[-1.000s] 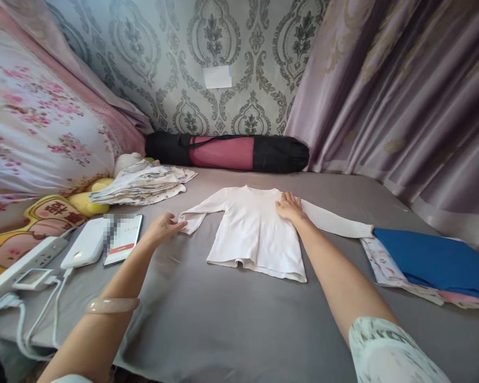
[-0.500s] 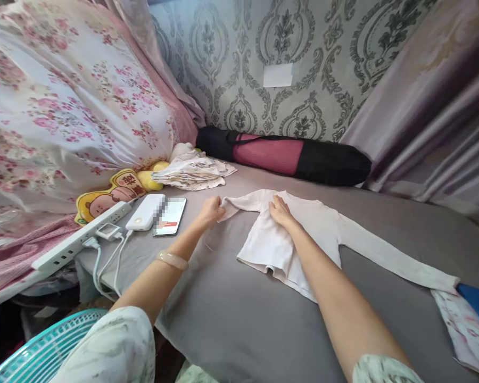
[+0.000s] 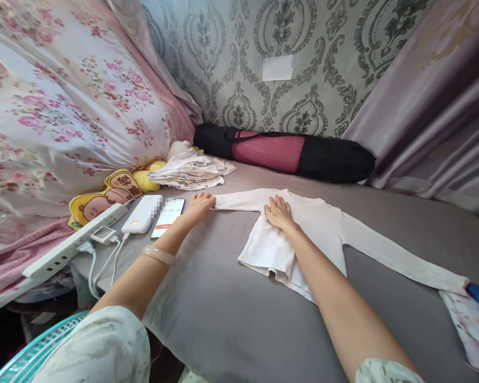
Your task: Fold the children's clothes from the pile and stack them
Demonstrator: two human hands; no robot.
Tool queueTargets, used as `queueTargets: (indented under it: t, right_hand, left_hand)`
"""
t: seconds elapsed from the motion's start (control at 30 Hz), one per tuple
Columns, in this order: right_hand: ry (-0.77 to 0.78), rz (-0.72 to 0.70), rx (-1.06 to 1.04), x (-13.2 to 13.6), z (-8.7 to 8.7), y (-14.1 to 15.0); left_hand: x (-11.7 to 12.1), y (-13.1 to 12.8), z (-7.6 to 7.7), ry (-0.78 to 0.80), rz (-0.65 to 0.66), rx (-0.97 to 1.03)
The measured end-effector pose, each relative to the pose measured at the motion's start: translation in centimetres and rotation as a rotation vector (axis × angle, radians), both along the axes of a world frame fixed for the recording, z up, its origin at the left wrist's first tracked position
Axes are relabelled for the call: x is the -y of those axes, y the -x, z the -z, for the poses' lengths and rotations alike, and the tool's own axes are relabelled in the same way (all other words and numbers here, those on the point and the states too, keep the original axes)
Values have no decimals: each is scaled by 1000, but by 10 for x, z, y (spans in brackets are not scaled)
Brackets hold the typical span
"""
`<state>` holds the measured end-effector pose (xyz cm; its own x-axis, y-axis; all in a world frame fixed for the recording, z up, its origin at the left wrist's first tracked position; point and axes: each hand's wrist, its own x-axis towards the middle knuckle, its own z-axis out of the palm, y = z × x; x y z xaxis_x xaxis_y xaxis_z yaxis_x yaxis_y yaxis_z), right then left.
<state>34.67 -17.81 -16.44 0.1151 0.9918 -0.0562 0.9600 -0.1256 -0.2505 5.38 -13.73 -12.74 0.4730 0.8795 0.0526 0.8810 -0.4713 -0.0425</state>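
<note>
A small white long-sleeved shirt (image 3: 319, 223) lies spread on a grey sheet (image 3: 219, 308), its lower hem slightly rumpled. My left hand (image 3: 201, 206) is closed on the cuff of the left-lying sleeve, which runs straight out from the shoulder. Flat on the shirt's chest near that shoulder rests my right hand (image 3: 280, 213), fingers spread. The other sleeve stretches to the right, its cuff touching a folded pink-and-white patterned cloth (image 3: 469, 330).
Left of the hands lie a phone (image 3: 168, 218), a white power bank (image 3: 142, 214) and a power strip (image 3: 77, 242) with cables. Behind are folded clothes (image 3: 193, 173) and a black-and-pink long bag (image 3: 271, 153). A turquoise basket (image 3: 35, 346) stands lower left.
My left hand has moved left with the cuff, and the sleeve has gone from bent to straight. My right hand's fingers have spread wider on the shirt.
</note>
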Motion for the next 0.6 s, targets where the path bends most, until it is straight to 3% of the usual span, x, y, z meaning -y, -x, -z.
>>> queueTargets:
  t: [0.13,0.27,0.5,0.6]
  right_hand:
    - [-43,0,-36,-10,-7,-8]
    - [-117,71,-5,-21,-4,-17]
    - [-60,71,14,-18,4,-17]
    - [-72,70,23,-15,3,-13]
  left_hand:
    - [-18,6,1,69,-320,290]
    - [-33,5,5,118,-536,319]
    - [-41,2,-1,401,-574,542]
    - [-44,3,-2,339,-478,757]
